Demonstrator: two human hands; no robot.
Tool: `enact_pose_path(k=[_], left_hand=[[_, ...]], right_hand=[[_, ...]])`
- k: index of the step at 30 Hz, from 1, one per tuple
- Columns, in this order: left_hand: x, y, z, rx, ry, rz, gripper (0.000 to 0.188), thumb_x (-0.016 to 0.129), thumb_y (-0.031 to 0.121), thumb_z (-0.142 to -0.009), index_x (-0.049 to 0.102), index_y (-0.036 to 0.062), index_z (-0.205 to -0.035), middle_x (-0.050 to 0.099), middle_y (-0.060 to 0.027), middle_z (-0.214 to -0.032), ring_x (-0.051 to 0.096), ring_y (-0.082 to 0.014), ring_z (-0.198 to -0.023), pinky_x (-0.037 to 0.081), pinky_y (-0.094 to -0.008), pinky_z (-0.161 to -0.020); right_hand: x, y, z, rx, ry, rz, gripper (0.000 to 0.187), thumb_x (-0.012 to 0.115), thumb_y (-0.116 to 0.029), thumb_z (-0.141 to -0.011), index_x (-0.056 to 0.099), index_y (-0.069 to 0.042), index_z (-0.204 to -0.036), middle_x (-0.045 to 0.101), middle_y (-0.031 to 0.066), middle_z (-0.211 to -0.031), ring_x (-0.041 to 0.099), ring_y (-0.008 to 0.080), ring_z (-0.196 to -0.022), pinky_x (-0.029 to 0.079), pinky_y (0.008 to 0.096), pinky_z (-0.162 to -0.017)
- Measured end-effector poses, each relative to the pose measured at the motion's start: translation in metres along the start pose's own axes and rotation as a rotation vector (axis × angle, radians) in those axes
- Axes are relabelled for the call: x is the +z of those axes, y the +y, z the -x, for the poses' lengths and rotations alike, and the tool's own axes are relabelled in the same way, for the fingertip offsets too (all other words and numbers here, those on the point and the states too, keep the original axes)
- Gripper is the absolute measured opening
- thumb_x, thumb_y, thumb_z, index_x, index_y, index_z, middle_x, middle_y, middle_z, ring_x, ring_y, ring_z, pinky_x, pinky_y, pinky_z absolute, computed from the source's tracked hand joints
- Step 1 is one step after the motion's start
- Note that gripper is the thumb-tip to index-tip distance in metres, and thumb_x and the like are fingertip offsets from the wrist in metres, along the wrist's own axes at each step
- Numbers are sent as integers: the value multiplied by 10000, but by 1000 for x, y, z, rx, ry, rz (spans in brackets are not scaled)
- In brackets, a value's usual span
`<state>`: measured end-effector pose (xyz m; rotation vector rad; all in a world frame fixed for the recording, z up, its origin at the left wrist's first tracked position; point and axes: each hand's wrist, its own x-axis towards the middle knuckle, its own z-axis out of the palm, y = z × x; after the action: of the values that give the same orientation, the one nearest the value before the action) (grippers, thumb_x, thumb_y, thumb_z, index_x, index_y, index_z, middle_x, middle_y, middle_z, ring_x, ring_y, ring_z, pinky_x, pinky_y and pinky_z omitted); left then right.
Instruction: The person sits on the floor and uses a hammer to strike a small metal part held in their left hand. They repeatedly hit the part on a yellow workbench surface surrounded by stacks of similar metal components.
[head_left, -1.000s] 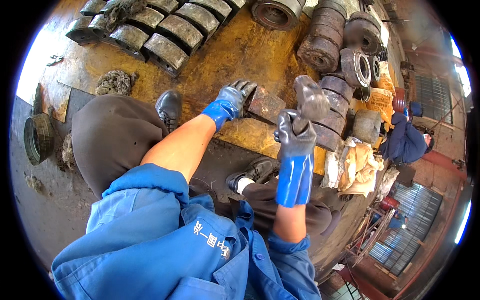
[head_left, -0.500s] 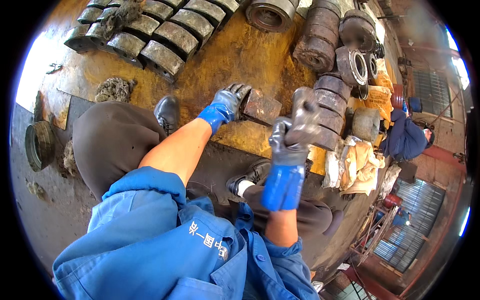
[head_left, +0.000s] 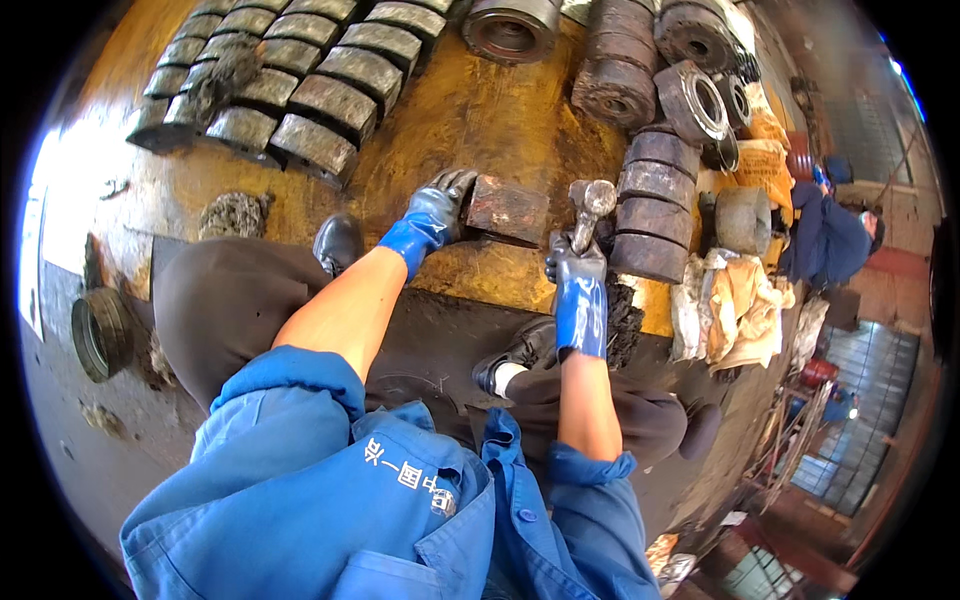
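A rusty, reddish-brown metal block (head_left: 508, 208) rests on the yellow plate in front of me. My left hand (head_left: 437, 205), in a blue and dark glove, grips its left end; the fingertips curl over the top edge and partly out of sight. To the right of the block, my right hand (head_left: 578, 268) is gloved the same way and closed round the short handle of a hammer (head_left: 593, 200). The worn steel hammer head stands up above that hand, apart from the block.
Rows of curved metal segments (head_left: 330, 105) stand at the far left. Stacked dark rollers (head_left: 655, 205) and a ring (head_left: 692, 103) line the right, near cloth bundles (head_left: 745, 310). A wad of fibre (head_left: 235, 215) lies by my left shoe (head_left: 338, 243). Another person (head_left: 832, 235) crouches at far right.
The hammer was blurred and more upright before; it is now lower and steadier, with my right hand lower too. My left hand stays on the block, whose top has turned a little.
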<state>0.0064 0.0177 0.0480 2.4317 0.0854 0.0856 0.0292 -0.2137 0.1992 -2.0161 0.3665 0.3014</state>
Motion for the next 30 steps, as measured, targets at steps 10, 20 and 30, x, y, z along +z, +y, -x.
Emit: enact_pose_path(k=[10,20,30], left_hand=[[-34,-27,-17,-88,-387,-15,1072,941,379,-595,400,92,-1475,545,-144,-1433,520,-275,-1336,429,-360,-1120],[-72,33,-23,-433,-294,81,1132,894,461,-708,281,53,-1568,418,-165,-1562,382,-337,-1454,377,-376,-1184],[3,23,-3,-304,434,319,734,745,55,-877,368,15,-1506,438,-178,-1484,505,-253,-1288,567,-353,-958]], right_hand=[[46,20,-33,447,-271,-679,204,716,-237,-935,649,-73,-835,620,24,-675,577,166,-539,469,333,-498],[58,3,-5,371,-264,-667,195,686,-243,-951,620,-60,-940,613,29,-704,581,156,-575,482,335,-532],[75,10,0,302,-137,-478,336,649,-341,-961,644,-7,-999,624,101,-706,575,217,-524,442,365,-501]])
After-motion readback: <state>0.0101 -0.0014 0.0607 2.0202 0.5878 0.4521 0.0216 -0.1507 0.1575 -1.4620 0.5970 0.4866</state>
